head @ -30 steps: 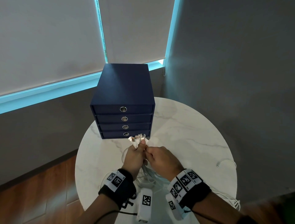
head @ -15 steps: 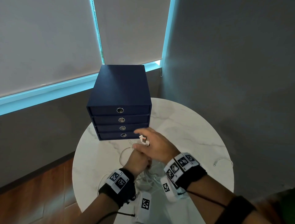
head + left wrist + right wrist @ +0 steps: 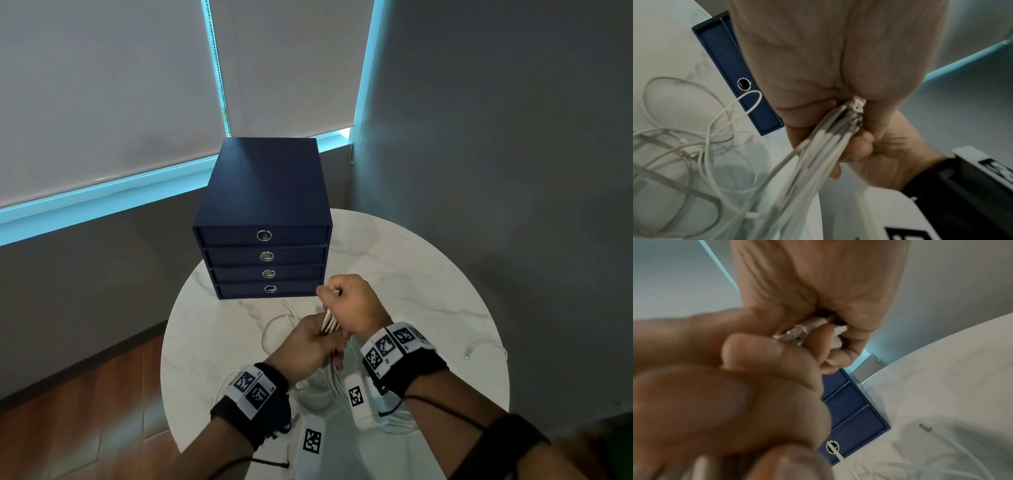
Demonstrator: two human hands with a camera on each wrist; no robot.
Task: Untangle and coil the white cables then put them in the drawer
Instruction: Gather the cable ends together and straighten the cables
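Observation:
Several white cables (image 3: 329, 320) are gathered into one bundle above the round marble table (image 3: 411, 267). My left hand (image 3: 305, 346) grips the bundle low down. Just above it, my right hand (image 3: 352, 305) has its fingers curled round the plug ends (image 3: 812, 331). In the left wrist view the strands (image 3: 824, 139) run down from both fists into loose tangled loops (image 3: 694, 129) on the table. The navy drawer unit (image 3: 263, 192) stands right behind my hands, with every drawer closed.
One separate white cable end (image 3: 486, 349) lies near the table's right rim. Loose loops (image 3: 274, 322) trail on the marble left of my hands. Grey walls and window blinds stand behind the table, and wooden floor shows at the left.
My right hand has gone from beside the left hand to above it, and its fingers have closed round the plug ends. My left hand keeps its hold on the bundle.

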